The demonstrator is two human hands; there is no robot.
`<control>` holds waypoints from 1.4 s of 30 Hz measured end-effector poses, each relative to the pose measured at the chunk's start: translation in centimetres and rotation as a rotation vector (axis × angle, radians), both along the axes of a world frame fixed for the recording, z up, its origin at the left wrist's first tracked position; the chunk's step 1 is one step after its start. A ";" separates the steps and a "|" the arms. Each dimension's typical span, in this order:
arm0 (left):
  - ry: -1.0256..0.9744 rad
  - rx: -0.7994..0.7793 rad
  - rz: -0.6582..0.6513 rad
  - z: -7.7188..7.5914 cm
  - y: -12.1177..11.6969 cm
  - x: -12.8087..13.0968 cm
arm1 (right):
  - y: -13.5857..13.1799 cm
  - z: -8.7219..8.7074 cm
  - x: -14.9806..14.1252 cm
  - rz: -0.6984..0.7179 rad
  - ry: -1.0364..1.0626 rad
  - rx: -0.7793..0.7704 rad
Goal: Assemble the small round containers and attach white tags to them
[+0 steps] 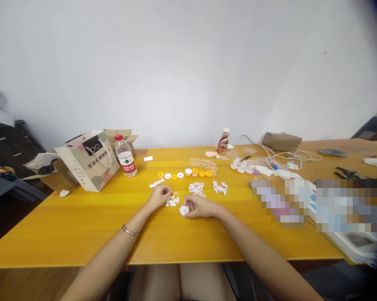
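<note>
My right hand (200, 207) rests on the yellow table (82, 225) with its fingers curled round a small white round cap (184, 210). My left hand (159, 195) is just to the left, its fingers pinched together over a cluster of small white discs (172, 201); what the fingertips hold is too small to make out. A silver bracelet (130, 231) circles my left wrist. Behind the hands lie a row of yellow and white round caps (185, 173) and piles of white ring pieces (197, 188).
A paper gift bag (88, 165), a cardboard box (121, 136) and a red-capped water bottle (126, 161) stand at the back left. A brown drink bottle (223, 141), white cables (282, 161), a brown pouch (281, 141) and blurred papers fill the right side.
</note>
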State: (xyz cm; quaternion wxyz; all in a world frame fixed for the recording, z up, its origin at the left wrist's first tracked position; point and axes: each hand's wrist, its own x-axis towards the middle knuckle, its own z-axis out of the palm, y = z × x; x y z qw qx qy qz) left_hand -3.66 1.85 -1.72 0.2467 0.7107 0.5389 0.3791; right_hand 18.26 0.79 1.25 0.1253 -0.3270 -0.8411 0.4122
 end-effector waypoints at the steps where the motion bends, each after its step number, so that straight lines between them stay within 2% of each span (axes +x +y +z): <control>1: 0.006 -0.004 -0.008 0.0 0.0 0.0 | 0.0 -0.1 0.0 0.004 0.000 0.002; 13: 0.020 0.026 -0.016 -0.1 0.0 0.1 | 0.2 0.0 0.2 0.057 0.038 0.001; 18: 0.038 0.107 -0.022 1.2 -0.9 0.4 | 0.1 -0.1 0.2 0.063 0.070 -0.041; 20: 0.054 0.160 -0.079 2.0 -1.7 0.7 | 0.1 -0.1 0.1 0.050 0.103 -0.051; 25: 0.139 0.209 -0.368 3.3 -3.7 1.8 | 0.1 0.6 0.1 -0.042 0.195 -0.018; 28: 0.230 0.235 -0.410 3.3 -3.9 2.2 | 0.1 1.1 0.2 -0.094 0.213 0.002; 32: 0.290 0.300 -0.383 3.0 -3.6 1.9 | 0.1 1.4 0.0 -0.096 0.252 -0.014; 35: 0.288 0.333 -0.315 2.9 -3.2 1.2 | 0.4 1.1 -0.1 -0.117 0.301 -0.019; 42: 0.305 0.373 0.102 3.1 -1.1 -0.5 | 1.7 0.3 0.2 -0.301 0.336 0.081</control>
